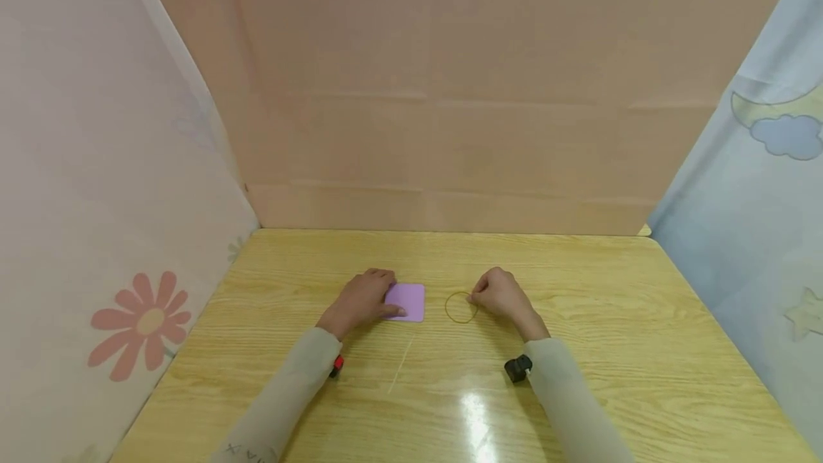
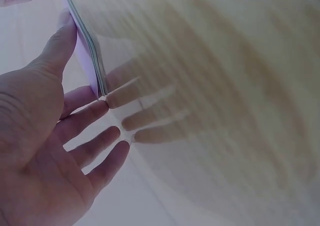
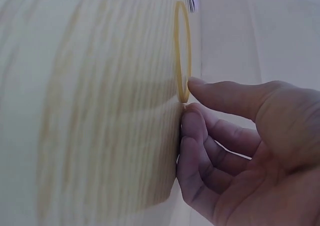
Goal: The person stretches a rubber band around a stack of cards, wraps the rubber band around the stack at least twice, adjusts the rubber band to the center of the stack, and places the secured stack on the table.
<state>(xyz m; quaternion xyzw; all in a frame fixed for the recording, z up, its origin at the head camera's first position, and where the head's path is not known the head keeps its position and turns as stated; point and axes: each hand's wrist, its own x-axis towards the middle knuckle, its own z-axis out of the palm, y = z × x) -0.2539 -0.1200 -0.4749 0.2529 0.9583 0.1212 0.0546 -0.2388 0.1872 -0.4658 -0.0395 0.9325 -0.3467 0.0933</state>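
Pale sleeves (image 1: 276, 386) extend from the near side over a wood-grain table (image 1: 611, 320). On the left, the left hand (image 1: 363, 297) spreads its fingers wide at a purple square pad (image 1: 409, 300) near the middle, thumb resting on top; to the pad's right, the right hand (image 1: 506, 299) pinches a thin yellow band (image 3: 176, 38), a round loop, between thumb and forefinger.

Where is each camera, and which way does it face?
Head: on the head, facing forward and down at the wooden table; left hand, right hand, sleeves show.
Left wrist: on that wrist, facing the purple stack; left hand foremost.
Right wrist: on that wrist, facing the yellow rubber band; right hand foremost.
Head and right wrist share the band.
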